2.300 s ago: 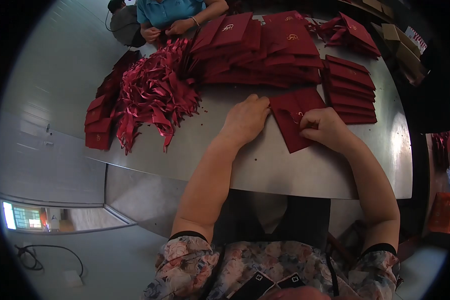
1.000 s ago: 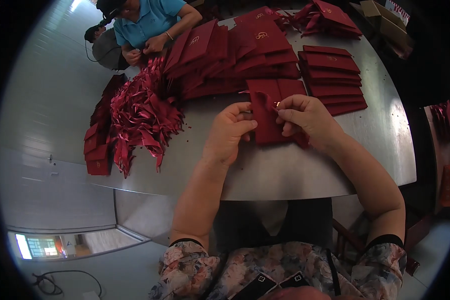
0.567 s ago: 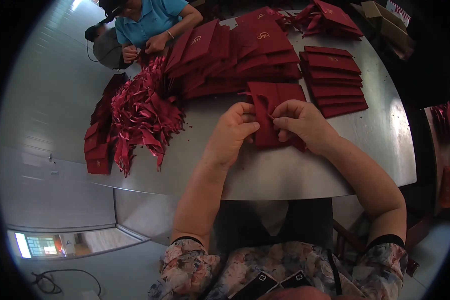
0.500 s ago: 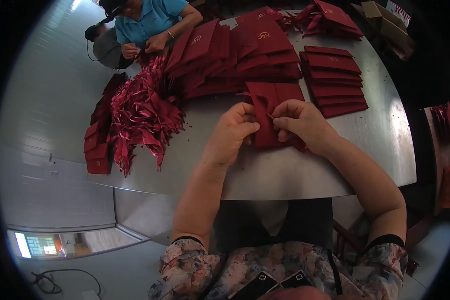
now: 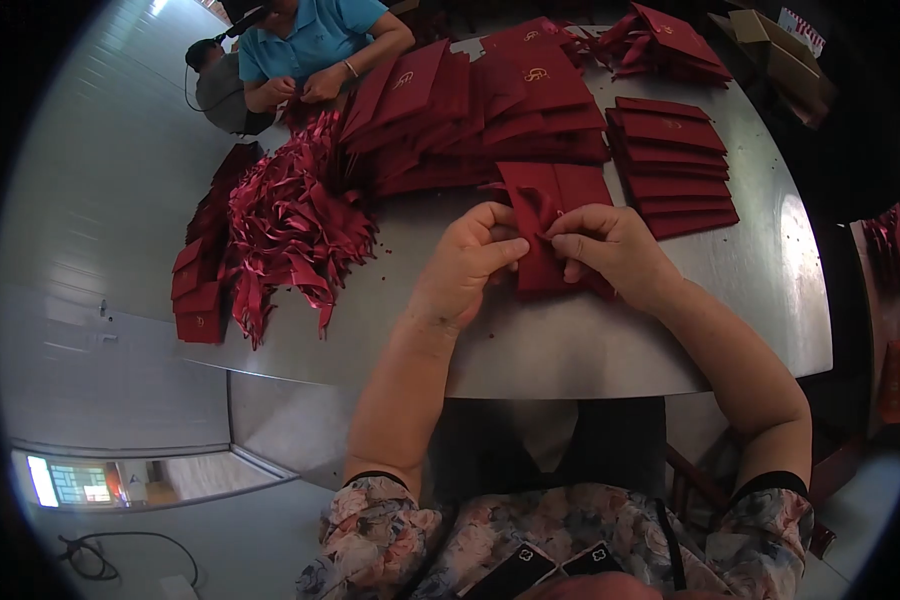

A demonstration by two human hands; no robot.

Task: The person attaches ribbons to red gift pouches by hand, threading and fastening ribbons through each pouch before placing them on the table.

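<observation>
A dark red paper gift bag [image 5: 582,187] lies flat on the table in front of me, under both hands. My left hand [image 5: 477,254] grips its left edge, thumb on top and fingers curled beneath. From the right, my right hand [image 5: 615,252] pinches thumb against forefinger over the bag's middle, at a thin red ribbon [image 5: 544,204] that loops on its face. The ribbon's tip between those fingers is too small to see clearly.
Stacked red bags with gold print [image 5: 540,90] stand behind, with another stack [image 5: 675,165] at right. A heap of red ribbons [image 5: 295,225] hangs from bags at left. Across the metal table [image 5: 590,350], a co-worker in a blue shirt [image 5: 315,40] handles ribbons. A cardboard box [image 5: 775,50] sits beyond.
The view has shifted slightly. My hands keep nearly the same place on the bag, the right fingertips moving only a little at the ribbon. The co-worker's hands have shifted slightly.
</observation>
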